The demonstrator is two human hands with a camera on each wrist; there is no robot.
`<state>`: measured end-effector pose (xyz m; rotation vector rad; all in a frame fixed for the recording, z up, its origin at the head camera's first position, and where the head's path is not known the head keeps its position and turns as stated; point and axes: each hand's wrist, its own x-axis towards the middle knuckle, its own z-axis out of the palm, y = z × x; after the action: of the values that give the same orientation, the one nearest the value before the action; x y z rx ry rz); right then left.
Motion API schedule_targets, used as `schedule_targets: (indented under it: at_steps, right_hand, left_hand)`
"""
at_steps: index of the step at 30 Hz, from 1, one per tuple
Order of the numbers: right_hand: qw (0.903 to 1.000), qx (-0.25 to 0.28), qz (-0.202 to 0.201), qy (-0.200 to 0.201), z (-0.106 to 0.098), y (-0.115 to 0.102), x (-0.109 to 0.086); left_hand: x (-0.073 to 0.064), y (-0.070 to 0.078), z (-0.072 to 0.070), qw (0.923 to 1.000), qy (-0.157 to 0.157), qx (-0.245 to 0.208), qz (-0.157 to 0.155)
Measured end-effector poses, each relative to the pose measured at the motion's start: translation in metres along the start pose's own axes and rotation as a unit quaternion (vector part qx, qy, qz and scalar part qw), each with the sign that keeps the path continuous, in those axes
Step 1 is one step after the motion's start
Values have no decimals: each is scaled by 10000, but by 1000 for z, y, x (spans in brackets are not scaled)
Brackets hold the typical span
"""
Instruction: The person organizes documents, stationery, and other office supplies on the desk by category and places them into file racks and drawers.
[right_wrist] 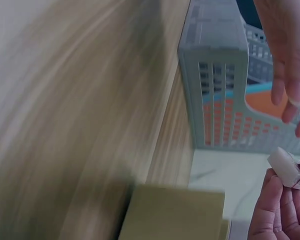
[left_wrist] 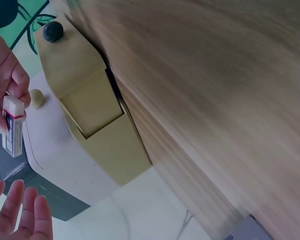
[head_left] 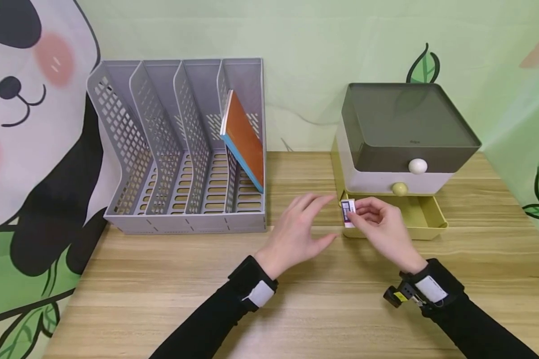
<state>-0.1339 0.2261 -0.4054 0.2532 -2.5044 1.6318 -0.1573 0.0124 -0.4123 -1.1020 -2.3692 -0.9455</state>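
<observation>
Between the thumb and fingers of my right hand [head_left: 383,227] I pinch a white eraser [head_left: 348,222] in a dark-and-white printed sleeve. It is held above the left front corner of the pulled-out yellow-green drawer [head_left: 424,233]. My left hand [head_left: 294,234] hovers left of the eraser, fingers extended and apart from it. In the left wrist view the eraser [left_wrist: 13,125] shows its bare white end, and the left hand's fingers [left_wrist: 27,212] are spread below it. The right wrist view shows the eraser [right_wrist: 286,167] in the right fingertips.
The drawer belongs to a stacked box [head_left: 413,114] with a dark top tier and a white middle tier. On the left stands a grey file rack [head_left: 184,223], an orange-and-blue book [head_left: 244,137] leaning in its right slot. Both stand on a wooden table [head_left: 296,299] against a printed backdrop.
</observation>
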Motion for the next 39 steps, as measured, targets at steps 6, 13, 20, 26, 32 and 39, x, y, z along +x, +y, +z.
schedule_targets:
  at_steps: [6, 13, 20, 26, 32, 39]
  right_hand:
    - [9982, -551, -132, 181, -22, 10, 1]
    - [9915, -1291, 50, 142, -48, 19, 1]
    - [9833, -1692, 614, -250, -69, 26, 4]
    - [9731, -1974, 1028, -592, -84, 31, 9]
    - [9637, -1972, 1467, -1043, -95, 35, 18]
    - [9531, -1926, 1749, -1547, -101, 43, 29]
  left_hand:
    - [8, 0, 11, 9994, -286, -7, -199]
    - [19, 5, 23, 9963, -749, 280, -305]
    - [25, 8, 35, 9894, -1303, 431, -479]
    - [27, 7, 44, 9864, -1472, 476, -559]
    - [29, 4, 50, 9858, -1511, 527, -512]
    - [29, 4, 53, 9856, -1539, 549, -439]
